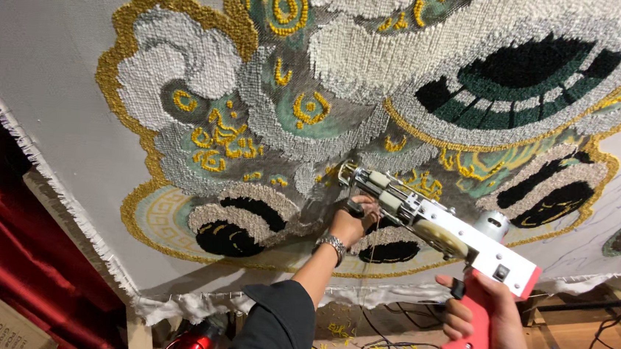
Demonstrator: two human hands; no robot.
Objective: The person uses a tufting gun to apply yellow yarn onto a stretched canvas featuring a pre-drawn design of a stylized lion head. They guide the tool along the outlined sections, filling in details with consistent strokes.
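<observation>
Against the tufted cloth (pixel 185 76), both hands steady the tufting gun (pixel 439 233).

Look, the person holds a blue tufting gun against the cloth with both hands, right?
Not quite: the head view shows the tufting gun has a pink grip, not blue. The right hand holds that grip, the left hand its front handle, tip against the cloth.

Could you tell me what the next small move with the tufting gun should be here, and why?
Probably press the tufting gun flush to the cloth and ease it along the grey patch. Its needle tip already meets the backing beside the yellow and grey tufts, the left hand steadies the front grip, and the right hand holds the pink handle, so both hands seem set for a short guided stroke.
</observation>
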